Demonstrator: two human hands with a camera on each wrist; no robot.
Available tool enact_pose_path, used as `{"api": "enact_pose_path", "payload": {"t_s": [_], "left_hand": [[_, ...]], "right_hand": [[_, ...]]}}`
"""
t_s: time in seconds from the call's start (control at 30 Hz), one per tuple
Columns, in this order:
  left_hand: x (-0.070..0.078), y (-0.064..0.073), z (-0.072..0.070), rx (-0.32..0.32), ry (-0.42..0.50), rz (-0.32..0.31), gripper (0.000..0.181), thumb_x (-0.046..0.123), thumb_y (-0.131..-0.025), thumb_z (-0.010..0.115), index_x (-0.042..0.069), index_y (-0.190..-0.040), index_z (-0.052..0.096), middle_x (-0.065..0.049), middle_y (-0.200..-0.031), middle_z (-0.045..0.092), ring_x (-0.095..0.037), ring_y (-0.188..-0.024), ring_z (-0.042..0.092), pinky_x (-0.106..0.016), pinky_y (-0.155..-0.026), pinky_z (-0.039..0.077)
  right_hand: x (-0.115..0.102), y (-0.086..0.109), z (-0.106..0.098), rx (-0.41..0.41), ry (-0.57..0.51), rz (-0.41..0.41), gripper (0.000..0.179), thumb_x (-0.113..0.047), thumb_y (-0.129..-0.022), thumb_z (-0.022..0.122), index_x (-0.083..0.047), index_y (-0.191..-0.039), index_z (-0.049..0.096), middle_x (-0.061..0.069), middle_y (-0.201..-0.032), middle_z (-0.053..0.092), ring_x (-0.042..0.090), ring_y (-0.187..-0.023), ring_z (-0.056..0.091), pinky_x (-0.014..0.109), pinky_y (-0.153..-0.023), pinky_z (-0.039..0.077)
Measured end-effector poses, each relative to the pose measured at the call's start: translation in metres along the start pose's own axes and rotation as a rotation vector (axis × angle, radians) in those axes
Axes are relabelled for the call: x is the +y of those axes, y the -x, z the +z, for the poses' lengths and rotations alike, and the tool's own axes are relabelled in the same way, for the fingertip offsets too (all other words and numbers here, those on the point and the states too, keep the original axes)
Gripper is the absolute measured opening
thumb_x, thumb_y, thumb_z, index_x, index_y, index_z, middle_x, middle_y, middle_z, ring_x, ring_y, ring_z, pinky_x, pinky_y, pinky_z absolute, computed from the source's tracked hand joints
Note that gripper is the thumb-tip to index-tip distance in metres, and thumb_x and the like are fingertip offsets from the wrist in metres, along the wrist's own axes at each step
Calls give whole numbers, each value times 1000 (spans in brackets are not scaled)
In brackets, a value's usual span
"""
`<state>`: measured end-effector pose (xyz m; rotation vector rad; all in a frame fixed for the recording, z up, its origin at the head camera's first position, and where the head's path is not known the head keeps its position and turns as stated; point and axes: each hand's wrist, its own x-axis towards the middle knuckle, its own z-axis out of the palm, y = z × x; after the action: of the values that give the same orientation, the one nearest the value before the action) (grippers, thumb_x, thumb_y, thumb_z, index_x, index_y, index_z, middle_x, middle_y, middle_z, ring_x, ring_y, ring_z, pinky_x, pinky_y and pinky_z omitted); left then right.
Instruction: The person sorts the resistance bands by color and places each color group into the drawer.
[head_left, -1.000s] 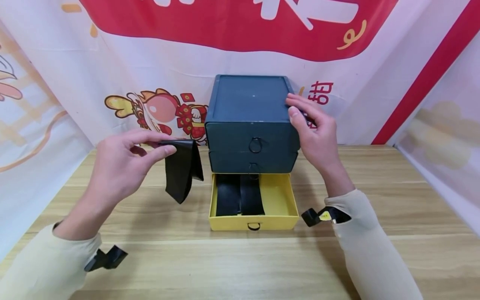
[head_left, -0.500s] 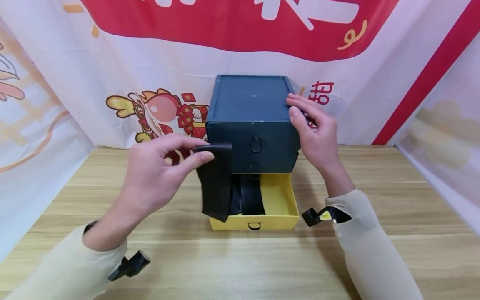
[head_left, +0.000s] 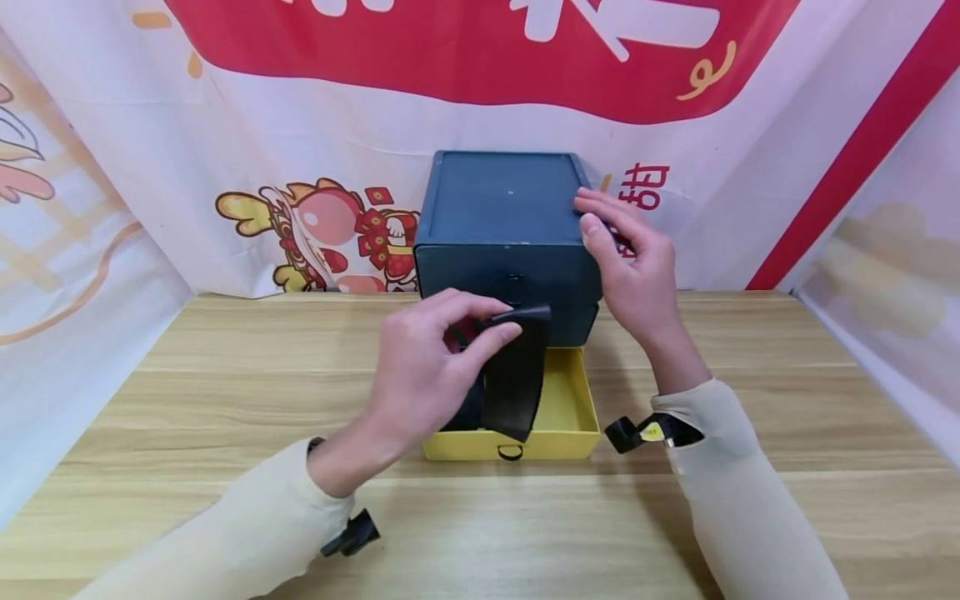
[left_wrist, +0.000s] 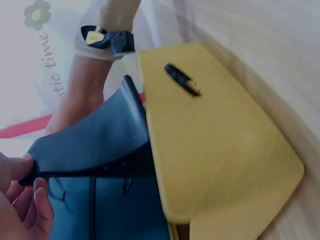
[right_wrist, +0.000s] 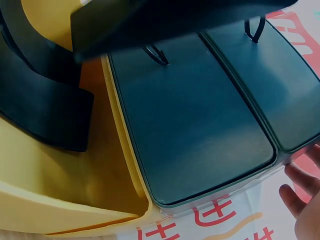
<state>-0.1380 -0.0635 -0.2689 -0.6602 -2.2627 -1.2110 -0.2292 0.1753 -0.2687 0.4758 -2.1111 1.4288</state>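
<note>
My left hand [head_left: 420, 367] pinches the top of a folded black sheet, leather-like in look [head_left: 517, 371], between thumb and fingers. The sheet hangs down over the pulled-out yellow drawer [head_left: 572, 400]; in the left wrist view its lower end is by the drawer's front panel [left_wrist: 220, 140]. Inside the drawer lie other black pieces [right_wrist: 45, 105], side by side and partly hidden in the head view. My right hand [head_left: 636, 271] rests its fingers and thumb at the right top edge of the dark blue drawer cabinet [head_left: 502, 196].
Above the yellow drawer are two shut dark blue drawers [right_wrist: 195, 120] with small black loop pulls. The cabinet stands on a wood-grain table [head_left: 247, 400] against a printed white and red cloth backdrop [head_left: 480, 121]. A small black camera is worn on each wrist.
My left hand has moved right with the black sheet, from beside the cabinet to over the yellow drawer. The right hand has stayed at the cabinet's edge.
</note>
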Motion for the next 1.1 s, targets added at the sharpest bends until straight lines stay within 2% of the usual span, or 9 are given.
{"api": "enact_pose_path", "payload": {"t_s": [0.37, 0.47, 0.6, 0.67, 0.73, 0.83, 0.9, 1.0, 1.1], "left_hand": [[2, -3, 22, 55, 89, -31, 20, 23, -93, 83, 12, -110, 83, -3, -95, 78, -10, -75, 67, -24, -69, 61], [-1, 1, 27, -1, 104, -45, 19, 22, -93, 83, 12, -110, 83, -2, -95, 78, -9, -74, 67, -24, -69, 61], [-4, 10, 33, -157, 119, -94, 18, 21, -92, 84, 15, -109, 84, 1, -97, 79, -7, -73, 66, -22, -68, 60], [-5, 13, 34, -229, 160, -135, 18, 21, -92, 83, 16, -109, 84, 1, -100, 80, -5, -71, 67, -22, -68, 61], [-4, 16, 34, -274, 210, -171, 18, 20, -92, 83, 16, -110, 83, -1, -101, 80, -4, -70, 69, -23, -68, 62], [-1, 16, 33, -304, 269, -201, 19, 20, -92, 83, 15, -111, 83, -3, -104, 81, -3, -68, 72, -25, -69, 64], [-1, 16, 34, -315, 263, -205, 20, 20, -92, 83, 15, -111, 83, -3, -104, 80, -3, -68, 72, -25, -68, 63], [-5, 16, 38, -322, 189, -176, 19, 21, -92, 83, 16, -111, 83, -1, -103, 80, -3, -71, 69, -22, -68, 61], [-12, 15, 44, -298, 101, -130, 17, 22, -93, 83, 16, -108, 83, 2, -101, 79, -6, -75, 65, -21, -69, 58]], "right_hand": [[1, -1, -1, -4, 9, -9, 38, -34, -108, 58, -20, -141, 71, -8, -151, 64, 10, -145, 53, 24, -108, 55], [1, -1, 0, -5, 1, -13, 38, -34, -108, 58, -20, -141, 71, -8, -151, 64, 11, -144, 53, 24, -107, 55], [1, -2, 0, -7, -2, -20, 37, -33, -108, 58, -20, -141, 71, -7, -151, 64, 11, -144, 53, 22, -106, 55], [1, -2, 0, -7, 1, -21, 37, -33, -108, 58, -19, -140, 71, -7, -151, 64, 11, -144, 53, 22, -106, 55], [1, -1, 0, -8, 3, -22, 37, -33, -109, 57, -19, -141, 71, -7, -151, 64, 11, -144, 53, 21, -105, 55], [1, -2, 0, -5, 8, -24, 38, -33, -108, 57, -19, -141, 71, -7, -151, 64, 10, -144, 53, 22, -106, 55], [1, -2, 0, -2, 9, -27, 38, -33, -108, 57, -19, -140, 71, -7, -151, 64, 11, -144, 53, 23, -106, 55], [2, -1, 0, 0, 9, -29, 38, -33, -108, 58, -19, -140, 71, -7, -151, 64, 11, -144, 54, 22, -105, 55], [2, -1, -1, -2, 5, -27, 37, -33, -108, 57, -19, -140, 72, -7, -151, 64, 11, -144, 53, 21, -105, 55]]}}
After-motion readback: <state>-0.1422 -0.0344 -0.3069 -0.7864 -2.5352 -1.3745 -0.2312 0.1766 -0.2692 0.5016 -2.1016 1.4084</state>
